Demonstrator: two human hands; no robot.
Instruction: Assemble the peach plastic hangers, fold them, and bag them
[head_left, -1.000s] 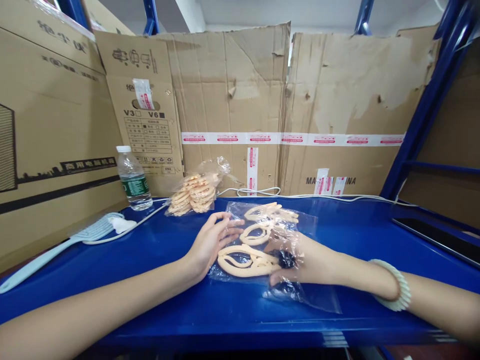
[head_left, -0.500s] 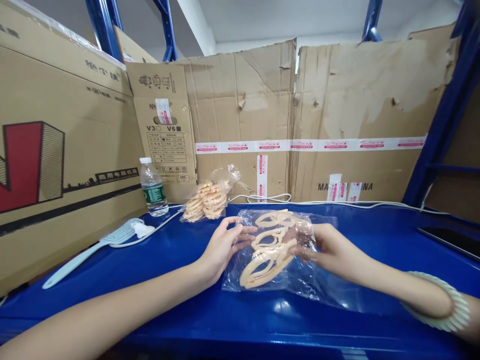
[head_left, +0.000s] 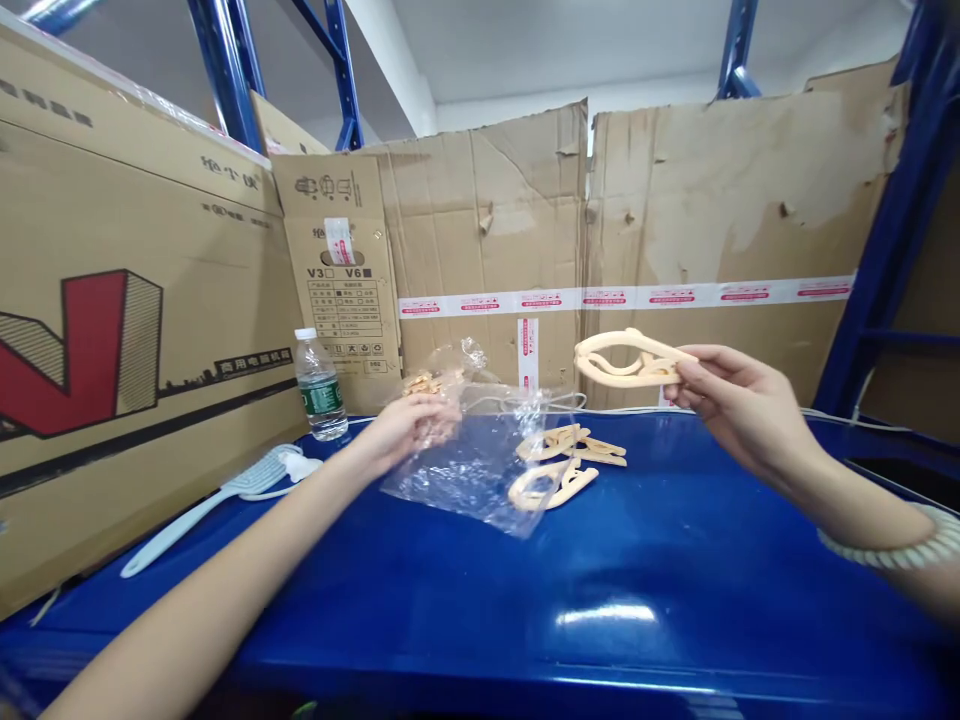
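Observation:
My right hand (head_left: 739,410) is raised above the blue table and pinches one end of a large beige clothes peg (head_left: 630,365), whose long oval loop points left. My left hand (head_left: 416,430) is closed on a clear plastic bag (head_left: 469,475) that hangs and spreads to the right. The bag looks emptied and partly covers several similar pegs lying on the table, among them a front peg (head_left: 551,485). Behind my left hand a second clear bag (head_left: 450,365) holds more beige pegs, mostly hidden now.
A water bottle (head_left: 321,388) stands at the back left beside a cardboard box (head_left: 172,240). A pale blue hairbrush (head_left: 225,490) lies at the left, near a white cable. Cardboard sheets (head_left: 487,230) line the back. A dark flat device (head_left: 907,480) rests at the right edge.
The pegs have come out of the bag onto the table. My left hand has drawn the bag left, and my right hand has lifted one peg up to the right.

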